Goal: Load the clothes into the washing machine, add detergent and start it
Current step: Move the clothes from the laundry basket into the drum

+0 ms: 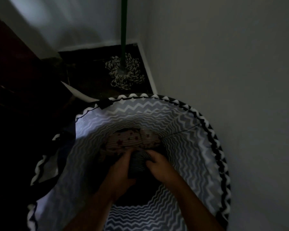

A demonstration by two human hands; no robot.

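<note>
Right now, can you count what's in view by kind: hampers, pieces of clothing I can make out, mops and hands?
Hampers: 1, the zigzag hamper
Clothes that can be made out: 2, the spotted garment and the grey striped garment
Mops: 1, the green-handled mop
Hands: 2, left hand, right hand
Total: 6

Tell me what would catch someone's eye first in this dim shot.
The tall zigzag-patterned laundry hamper fills the lower frame, with the left hand and right hand deep inside gripping a grey striped garment; a pale star-print cloth lies just beyond. Behind, a green-handled mop stands in the corner.
</note>
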